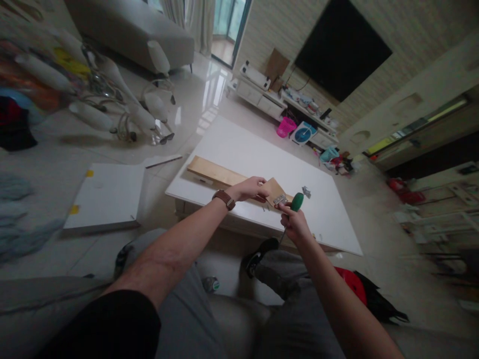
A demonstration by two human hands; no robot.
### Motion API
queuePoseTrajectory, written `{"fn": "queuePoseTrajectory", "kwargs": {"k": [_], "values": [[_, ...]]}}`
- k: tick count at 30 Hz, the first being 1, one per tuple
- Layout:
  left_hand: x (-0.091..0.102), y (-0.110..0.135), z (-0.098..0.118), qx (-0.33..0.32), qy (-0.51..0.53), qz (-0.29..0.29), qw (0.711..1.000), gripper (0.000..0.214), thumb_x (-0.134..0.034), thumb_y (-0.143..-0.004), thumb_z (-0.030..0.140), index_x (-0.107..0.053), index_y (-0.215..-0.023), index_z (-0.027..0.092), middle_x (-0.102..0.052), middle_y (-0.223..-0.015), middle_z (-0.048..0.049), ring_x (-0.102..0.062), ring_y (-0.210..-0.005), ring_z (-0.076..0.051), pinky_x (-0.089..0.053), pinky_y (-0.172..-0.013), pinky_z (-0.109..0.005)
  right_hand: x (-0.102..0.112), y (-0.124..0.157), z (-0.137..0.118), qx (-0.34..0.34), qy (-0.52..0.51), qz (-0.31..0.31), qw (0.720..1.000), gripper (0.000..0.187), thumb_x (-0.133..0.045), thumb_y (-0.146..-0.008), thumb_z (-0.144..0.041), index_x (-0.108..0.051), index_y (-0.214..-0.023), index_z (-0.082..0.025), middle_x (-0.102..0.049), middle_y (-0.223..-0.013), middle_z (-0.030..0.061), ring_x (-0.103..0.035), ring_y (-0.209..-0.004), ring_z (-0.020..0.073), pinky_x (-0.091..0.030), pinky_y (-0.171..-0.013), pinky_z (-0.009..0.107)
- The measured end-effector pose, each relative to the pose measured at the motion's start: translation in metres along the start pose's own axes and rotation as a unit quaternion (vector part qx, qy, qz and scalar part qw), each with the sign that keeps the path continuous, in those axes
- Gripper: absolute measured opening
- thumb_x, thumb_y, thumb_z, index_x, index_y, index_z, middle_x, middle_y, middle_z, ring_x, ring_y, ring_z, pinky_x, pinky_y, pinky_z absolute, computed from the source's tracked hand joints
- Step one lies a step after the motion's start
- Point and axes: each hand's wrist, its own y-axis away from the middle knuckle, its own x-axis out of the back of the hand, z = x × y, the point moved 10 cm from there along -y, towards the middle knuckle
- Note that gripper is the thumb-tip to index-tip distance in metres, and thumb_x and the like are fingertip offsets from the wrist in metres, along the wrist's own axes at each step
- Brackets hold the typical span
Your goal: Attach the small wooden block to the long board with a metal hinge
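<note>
I sit on a grey sofa with my legs out in front of me. A low white bench stands before my knees.

A long wood board lies on the bench, near the edge by me. My left hand is on the near end of the board. The fingers curl over it and hold it down. A brown watch is on that wrist.

My right hand is closed around a screwdriver. Its green handle sticks up above my fingers. The hand is just beside the end of the board, near the front edge of the bench. I cannot see the tip of the tool well.

A small metal plate sits on the end of the board, between my two hands. It touches the wood. A few more small metal bits lie on the bench just behind the green handle.

A white panel lies flat on the floor to the left of the bench. A big lamp with many white shades lies on the floor behind it. A pink basket stands far off by the wall, under a dark TV. My black shoe shows under my arms. Something red lies by my right leg.
</note>
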Motion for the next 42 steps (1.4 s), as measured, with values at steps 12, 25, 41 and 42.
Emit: {"fn": "queuePoseTrajectory", "kwargs": {"k": [12, 25, 41, 42], "values": [[0.004, -0.013, 0.008, 0.011, -0.092, 0.066, 0.994, 0.028, -0.073, -0.075, 0.001, -0.065, -0.099, 0.012, -0.071, -0.083, -0.0065, -0.07, -0.075, -0.019, -0.062, -0.076, -0.04, 0.023, -0.033, 0.004, 0.031, 0.03, 0.049, 0.998, 0.052, -0.09, -0.058, -0.053, -0.065, -0.09, -0.021, -0.08, -0.083, 0.0043, -0.024, -0.037, 0.0011, -0.015, -0.037, 0.024], [0.061, -0.044, -0.023, 0.02, -0.31, 0.104, 0.945, 0.052, -0.071, -0.076, 0.013, -0.062, -0.128, 0.012, -0.063, -0.083, -0.0021, -0.058, -0.065, -0.014, -0.048, -0.063, -0.028, -0.019, -0.109, 0.064, -0.023, 0.128, -0.038, 0.991, 0.053, -0.09, -0.06, -0.057, -0.072, -0.088, -0.016, -0.068, -0.063, 0.0009, -0.055, -0.055, 0.0143, -0.037, -0.053, 0.028], [0.053, -0.039, -0.021, -0.079, -0.596, 0.014, 0.799, 0.07, -0.089, -0.071, 0.03, -0.063, -0.135, 0.017, -0.056, -0.125, -0.0126, -0.051, -0.117, -0.031, -0.047, -0.107, -0.046, -0.036, -0.122, 0.053, 0.085, 0.283, -0.089, 0.951, 0.028, -0.071, -0.075, -0.043, -0.068, -0.093, -0.022, -0.07, -0.083, 0.0006, -0.061, -0.08, 0.022, -0.046, -0.079, 0.036], [0.054, -0.04, -0.021, -0.08, -0.598, 0.019, 0.797, 0.07, -0.089, -0.072, 0.032, -0.064, -0.134, 0.016, -0.057, -0.125, -0.0131, -0.051, -0.117, -0.031, -0.047, -0.107, -0.046, -0.035, -0.121, 0.049, 0.093, 0.288, -0.086, 0.949, 0.027, -0.07, -0.076, -0.043, -0.067, -0.093, -0.022, -0.069, -0.083, 0.0004, -0.061, -0.08, 0.0221, -0.046, -0.078, 0.036]]}}
